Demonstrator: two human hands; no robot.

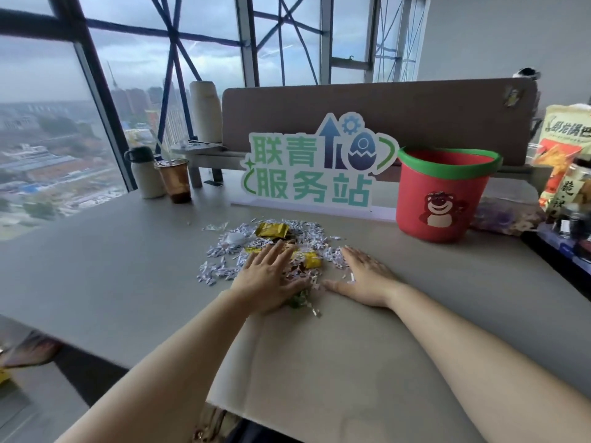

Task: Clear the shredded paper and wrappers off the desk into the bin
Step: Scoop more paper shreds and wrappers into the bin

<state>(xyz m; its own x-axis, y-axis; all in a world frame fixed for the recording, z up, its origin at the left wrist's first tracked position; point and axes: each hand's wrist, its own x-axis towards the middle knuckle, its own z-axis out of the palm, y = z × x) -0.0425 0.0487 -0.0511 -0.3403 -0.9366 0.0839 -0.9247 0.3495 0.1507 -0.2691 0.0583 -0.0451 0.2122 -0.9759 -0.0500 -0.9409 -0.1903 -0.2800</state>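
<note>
Head view, left hand (270, 279) flat on shredded paper (224, 257), bin (444, 193) behind

A green-and-white sign (315, 169) with Chinese characters stands before a brown divider panel (415, 116). Left of it, a white flask (145, 177) stands just beside a brown drink cup (174, 180). Snack bags (563, 148) sit far right.

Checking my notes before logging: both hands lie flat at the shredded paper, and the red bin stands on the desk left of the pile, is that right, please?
Not quite: the head view shows the red bin standing on the desk right of the pile, beyond the right hand. The left hand and right hand do lie flat at the shredded paper.
</note>
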